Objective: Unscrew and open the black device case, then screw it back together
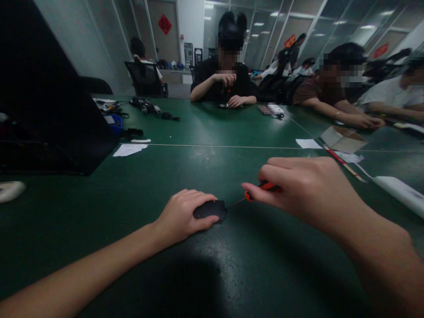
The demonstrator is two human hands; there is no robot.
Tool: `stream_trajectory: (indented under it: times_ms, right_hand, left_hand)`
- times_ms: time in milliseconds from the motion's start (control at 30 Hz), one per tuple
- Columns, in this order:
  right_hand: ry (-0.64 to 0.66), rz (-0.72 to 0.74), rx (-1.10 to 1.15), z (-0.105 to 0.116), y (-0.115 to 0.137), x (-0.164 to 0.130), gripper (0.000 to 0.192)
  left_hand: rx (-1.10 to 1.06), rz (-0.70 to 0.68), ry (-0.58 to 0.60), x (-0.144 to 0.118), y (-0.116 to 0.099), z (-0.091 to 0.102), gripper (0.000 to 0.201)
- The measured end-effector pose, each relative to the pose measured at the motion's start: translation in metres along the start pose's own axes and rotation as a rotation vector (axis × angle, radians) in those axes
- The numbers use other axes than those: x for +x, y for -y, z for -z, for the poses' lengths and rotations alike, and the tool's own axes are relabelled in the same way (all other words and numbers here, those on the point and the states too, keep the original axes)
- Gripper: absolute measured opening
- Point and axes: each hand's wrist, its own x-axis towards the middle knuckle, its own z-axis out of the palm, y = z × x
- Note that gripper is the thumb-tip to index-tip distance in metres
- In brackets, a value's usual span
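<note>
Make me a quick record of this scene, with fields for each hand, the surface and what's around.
Left hand: wrapped around dark object
Right hand: gripping orange-handled tool
Tool shaft: thin, directed at the dark object's end; contact unclear
Surface: green table
Beyond, left: tangled cables
Beyond, right: cardboard box
Across: person in dark shirt

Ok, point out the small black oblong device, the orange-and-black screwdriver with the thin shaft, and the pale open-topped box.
Small black oblong device (209, 210): head view, middle of its upper face.
Orange-and-black screwdriver (248, 196): head view, orange front end of the handle.
Pale open-topped box (342, 142): head view, near side wall.
</note>
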Motion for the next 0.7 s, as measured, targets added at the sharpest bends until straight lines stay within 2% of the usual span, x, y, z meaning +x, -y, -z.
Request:
stream_trajectory:
  times_ms: [133, 200, 267, 333, 433, 467, 600, 700]
  right_hand:
    - [0.421, -0.447, 0.157, -0.027, -0.017, 0.001, 0.062]
    - [0.614, -0.518, 0.353, -0.046, -0.025, -0.001, 0.071]
    - [0.76, -0.456, 0.57, -0.061, -0.028, -0.003, 0.072]
    - [0.733, -0.367, 0.63, -0.07, -0.026, -0.004, 0.07]
    - [0.604, -0.282, 0.569, -0.073, -0.025, -0.004, 0.067]
    - [0.601, -0.265, 0.577, -0.073, -0.025, -0.005, 0.065]
    - [0.749, -0.155, 0.827, -0.078, -0.025, -0.01, 0.053]
    - [0.813, -0.092, 0.98, -0.085, -0.025, -0.014, 0.048]
  left_hand:
    - [0.005, 0.015, 0.007, -0.001, 0.0, 0.001, 0.036]
    - [-0.002, 0.02, 0.018, -0.001, 0.0, 0.001, 0.035]
    - [-0.01, 0.019, 0.023, 0.0, 0.001, 0.001, 0.034]
    - [-0.012, 0.017, 0.018, 0.0, 0.001, 0.001, 0.034]
    - [-0.016, 0.017, 0.015, -0.001, 0.001, 0.0, 0.036]
    - [-0.019, 0.016, 0.016, -0.001, 0.001, 0.0, 0.036]
    - [-0.021, 0.017, 0.01, -0.001, 0.001, 0.0, 0.036]
    - [-0.019, 0.006, -0.006, -0.001, 0.001, 0.0, 0.036]
